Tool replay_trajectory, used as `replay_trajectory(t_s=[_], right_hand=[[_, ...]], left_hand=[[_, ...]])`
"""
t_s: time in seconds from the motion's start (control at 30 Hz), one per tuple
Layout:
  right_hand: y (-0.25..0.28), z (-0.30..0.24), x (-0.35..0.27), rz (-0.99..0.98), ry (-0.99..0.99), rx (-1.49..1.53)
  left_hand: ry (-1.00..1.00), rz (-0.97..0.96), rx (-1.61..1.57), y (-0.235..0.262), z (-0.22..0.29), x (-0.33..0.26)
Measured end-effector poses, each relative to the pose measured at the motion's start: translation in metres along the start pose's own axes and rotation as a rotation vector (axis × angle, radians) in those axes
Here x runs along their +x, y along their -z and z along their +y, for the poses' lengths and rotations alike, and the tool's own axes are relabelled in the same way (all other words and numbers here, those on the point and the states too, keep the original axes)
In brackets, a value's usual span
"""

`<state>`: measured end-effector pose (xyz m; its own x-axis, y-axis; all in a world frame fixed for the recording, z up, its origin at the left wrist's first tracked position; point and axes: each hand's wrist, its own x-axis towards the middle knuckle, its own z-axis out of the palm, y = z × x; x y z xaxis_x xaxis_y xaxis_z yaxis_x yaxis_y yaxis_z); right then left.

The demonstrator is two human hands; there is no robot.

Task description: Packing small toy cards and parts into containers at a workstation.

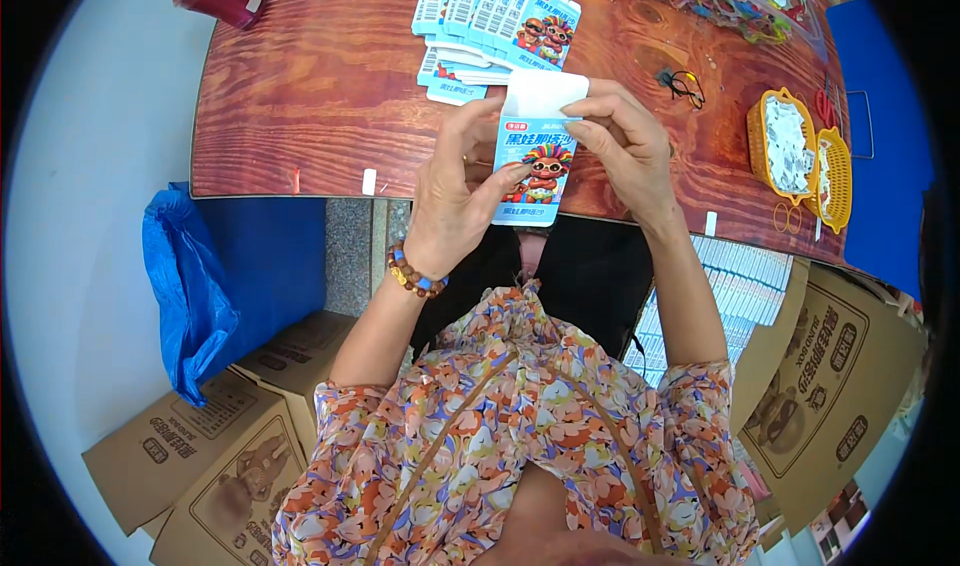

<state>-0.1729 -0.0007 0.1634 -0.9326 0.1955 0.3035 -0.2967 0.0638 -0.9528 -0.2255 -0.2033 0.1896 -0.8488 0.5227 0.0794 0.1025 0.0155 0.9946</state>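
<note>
Pinched betw. both hands, a flat light-blue card packet (pixel 535 171) w/ a cartoon figure and white top flap is held upright above the near table edge. Left hand (pixel 455 201) fingers are closed on its left side; right hand (pixel 625 141) fingertips grip the flap. Similar packets (pixel 495 26) are fanned on the grainy wooden table (pixel 320 86). Small white pieces are held in woven yellow baskets (pixel 800 151); packed blue boxes in an open cardboard carton (pixel 840 366).
</note>
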Motion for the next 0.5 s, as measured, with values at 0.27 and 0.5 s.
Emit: replay_trajectory(t_s=[0.27, 0.5], right_hand=[[-0.003, -0.013, -0.011, -0.058, -0.041, -0.150], [0.004, -0.042, 0.000, -0.050, -0.306, 0.067]], left_hand=[[0.049, -0.222, -0.018, 0.014, -0.006, 0.002], [0.022, -0.167, -0.026, 0.007, -0.004, -0.007]])
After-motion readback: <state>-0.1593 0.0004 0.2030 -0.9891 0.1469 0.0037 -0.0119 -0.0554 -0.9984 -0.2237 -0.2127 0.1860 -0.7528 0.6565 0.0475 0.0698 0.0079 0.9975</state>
